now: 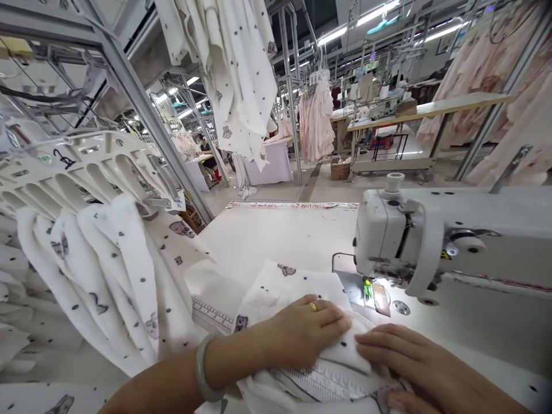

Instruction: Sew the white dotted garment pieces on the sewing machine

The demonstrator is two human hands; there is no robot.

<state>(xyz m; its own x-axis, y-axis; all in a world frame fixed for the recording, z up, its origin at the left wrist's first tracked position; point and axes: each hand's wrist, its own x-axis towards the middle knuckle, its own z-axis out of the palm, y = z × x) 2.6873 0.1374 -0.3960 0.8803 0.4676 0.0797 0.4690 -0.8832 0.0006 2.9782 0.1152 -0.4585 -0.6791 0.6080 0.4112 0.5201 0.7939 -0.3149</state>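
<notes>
Resting both hands (313, 330) on printed cloth (297, 282) beside a sewing machine (431, 230)

The cloth, white with small animals and dark dots, lies on the white table (276, 230) directly in front of the person, just left of the machine's lit needle area. The left hand lies palm down on it, fingers stretched out and close together, with a ring (313, 307) on one finger and a pale bracelet (204, 368) at the wrist. The right hand touches the cloth's right edge, fingers nearly together and thumb lower down; whether it pinches the fabric, I cannot tell. Measuring marks (213, 313) show on the table left of the cloth and again below the left hand. A small green part (367, 289) sits beneath the machine head, near the cloth but apart from it.

To the left, a white plastic rack (86, 155) carries several folded pieces (133, 270) of similar fabric, hanging close together. Another printed length (241, 75) hangs above the table's far side. Farther back, a brown box (340, 169) stands on the floor with something pale at its top, too small to name. Pink clothes (316, 115) hang bunched together near it, left of a wood-edged workbench (431, 109).
</notes>
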